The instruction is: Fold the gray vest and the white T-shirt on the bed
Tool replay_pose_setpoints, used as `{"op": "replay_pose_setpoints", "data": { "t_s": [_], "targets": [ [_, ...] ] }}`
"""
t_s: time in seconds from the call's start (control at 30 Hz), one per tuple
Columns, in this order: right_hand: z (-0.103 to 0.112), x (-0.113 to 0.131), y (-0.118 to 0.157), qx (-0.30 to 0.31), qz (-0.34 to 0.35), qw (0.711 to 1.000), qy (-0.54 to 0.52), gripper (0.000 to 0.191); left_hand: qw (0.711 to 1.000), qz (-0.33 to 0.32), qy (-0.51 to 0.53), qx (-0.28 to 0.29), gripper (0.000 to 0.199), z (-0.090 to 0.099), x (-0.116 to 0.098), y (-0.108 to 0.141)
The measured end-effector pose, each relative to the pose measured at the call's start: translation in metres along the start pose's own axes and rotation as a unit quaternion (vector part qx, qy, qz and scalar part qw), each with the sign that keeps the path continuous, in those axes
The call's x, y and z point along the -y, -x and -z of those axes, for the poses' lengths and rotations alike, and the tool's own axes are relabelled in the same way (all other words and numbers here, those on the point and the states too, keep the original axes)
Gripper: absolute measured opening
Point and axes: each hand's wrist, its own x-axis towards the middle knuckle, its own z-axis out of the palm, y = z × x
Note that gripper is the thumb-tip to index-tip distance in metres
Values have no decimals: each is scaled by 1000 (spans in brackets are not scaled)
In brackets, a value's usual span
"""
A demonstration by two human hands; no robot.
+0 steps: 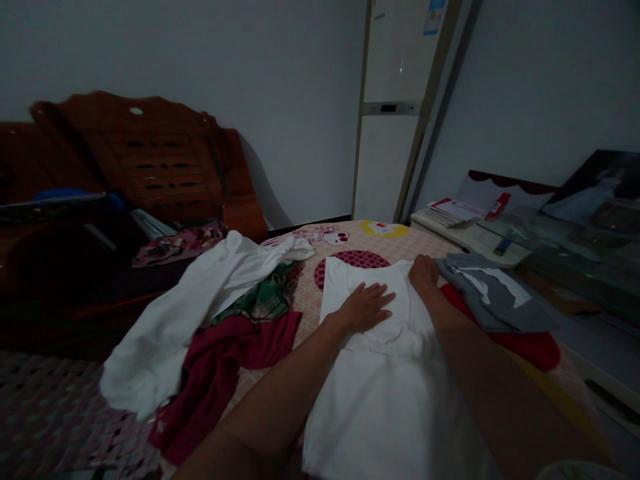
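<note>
A white garment (380,393), perhaps a shirt, lies spread on a pink patterned cloth (313,300), with a folded-over part on its upper half. My left hand (367,307) rests flat on that upper part, fingers spread. At the garment's far right corner, my right hand (424,272) is closed on the fabric; its fingertips are partly hidden. Right beside it sits a folded grey garment (520,313) with a white print, on top of a red cloth (543,352).
To the left lie a heaped white garment (200,287), a green plaid cloth (265,297) and a maroon garment (225,360). A wooden bench (155,153) stands behind them. A tall white cabinet-like unit (385,160) fills the corner. Papers (450,212) and a glass-topped stand (575,233) are at right.
</note>
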Motion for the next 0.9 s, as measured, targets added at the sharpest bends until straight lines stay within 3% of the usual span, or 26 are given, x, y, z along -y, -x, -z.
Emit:
{"op": "replay_pose_setpoints", "data": {
  "t_s": [0.1,0.2,0.33,0.4,0.5,0.57,0.7,0.77,0.9],
  "targets": [
    [6,1,4,1,18,1000,-4,44,1000,2,-7,13,56,0,0,-1],
    [12,6,15,5,82,997,-7,48,1000,4,-4,20,56,-1,0,-3],
    [18,7,35,119,187,975,-20,45,999,5,39,19,56,-3,5,-7],
    [26,2,43,159,217,962,-40,45,993,14,116,-5,51,-2,11,-6],
    [51,-8,58,119,240,959,-95,41,969,29,232,-75,43,8,24,-3],
    [73,-13,76,102,271,947,-138,35,955,43,265,-126,38,21,31,0],
    [103,-20,124,166,299,920,-193,29,940,84,281,-176,24,53,28,6],
    [108,-26,144,191,298,917,-184,27,945,87,281,-140,19,65,18,14],
    [109,-38,166,208,293,920,-160,23,963,39,266,37,15,69,-7,42]
  ]
}}
